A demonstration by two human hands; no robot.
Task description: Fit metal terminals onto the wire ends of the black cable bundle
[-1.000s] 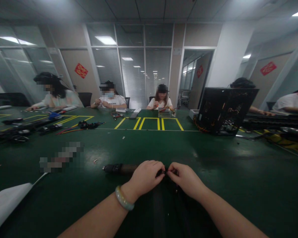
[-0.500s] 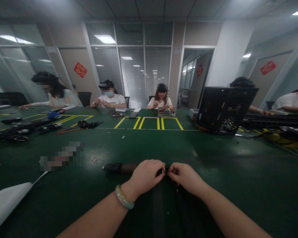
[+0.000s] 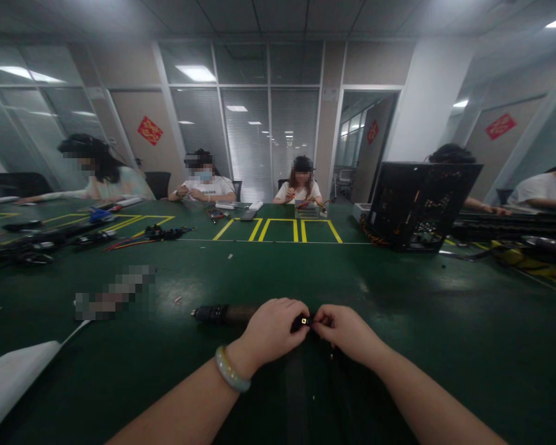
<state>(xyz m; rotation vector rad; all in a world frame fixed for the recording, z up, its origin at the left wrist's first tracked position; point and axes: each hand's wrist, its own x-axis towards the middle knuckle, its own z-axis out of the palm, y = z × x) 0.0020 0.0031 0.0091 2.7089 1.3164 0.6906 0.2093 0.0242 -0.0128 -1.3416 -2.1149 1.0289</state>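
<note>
My left hand (image 3: 271, 329), with a pale bead bracelet on the wrist, and my right hand (image 3: 347, 332) meet fingertip to fingertip over the green table (image 3: 398, 321). Both are closed in a pinch on a small black connector (image 3: 303, 322) with a light spot on its face. A dark cable bundle (image 3: 217, 314) with a black plug end lies on the table and runs in behind my left hand. Dark straps or cables (image 3: 296, 389) run from the hands toward me.
A black open computer case (image 3: 419, 204) stands at the right. Cables and black parts (image 3: 92, 238) lie at the left by yellow tape lines (image 3: 280, 230). White sheet (image 3: 9, 383) at the near left. Several people sit around the far side of the table.
My hands stay together in the same spot. The small connector now shows a little more between the fingertips. A person at the far left has stretched an arm out along the table.
</note>
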